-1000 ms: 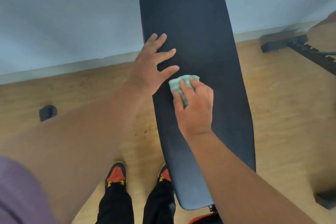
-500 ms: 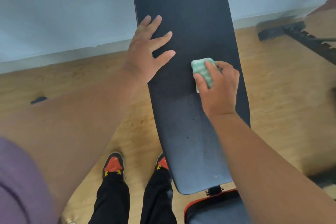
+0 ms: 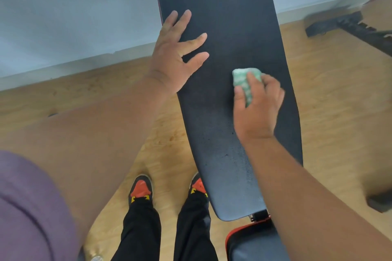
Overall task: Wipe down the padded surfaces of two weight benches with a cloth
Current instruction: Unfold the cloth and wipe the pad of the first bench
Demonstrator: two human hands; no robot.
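Centre frame: right hand (image 3: 257,110) clamped on a green cloth (image 3: 246,78), pressing it against the black pad (image 3: 224,17). Left hand (image 3: 176,55) lies flat, fingers spread, on the pad's left edge.

One head-worn camera looks steeply down, close over the bench pad (image 3: 222,27).

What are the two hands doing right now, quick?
Left hand: open, flat on the bench pad, holding nothing.
Right hand: closed on the cloth, pressing it on the pad.
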